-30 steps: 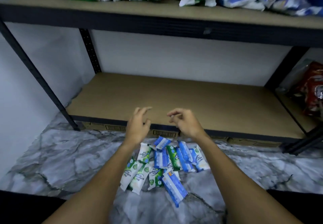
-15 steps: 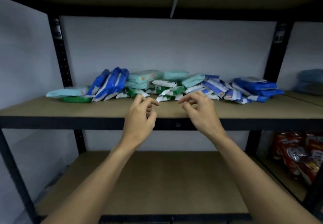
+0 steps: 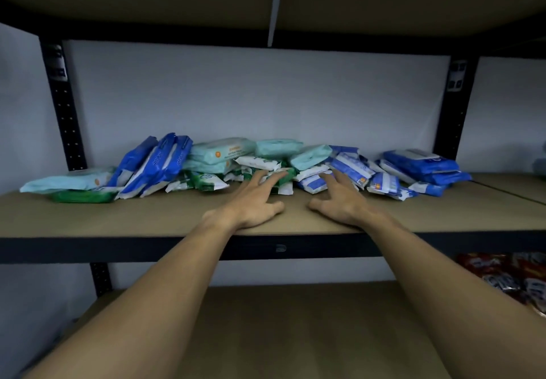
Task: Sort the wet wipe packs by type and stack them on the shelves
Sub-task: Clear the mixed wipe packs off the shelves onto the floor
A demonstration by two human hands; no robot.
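Wipe packs (image 3: 221,154) touched by splayed fingertips (image 3: 260,175) (left hand (image 3: 251,207), right hand (image 3: 339,204), both grasping nothing).

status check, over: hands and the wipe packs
Left hand open, fingers spread on the small green packs. Right hand open, fingertips at the small blue packs. Packs unsorted in one heap on the middle shelf. Nothing gripped yet.
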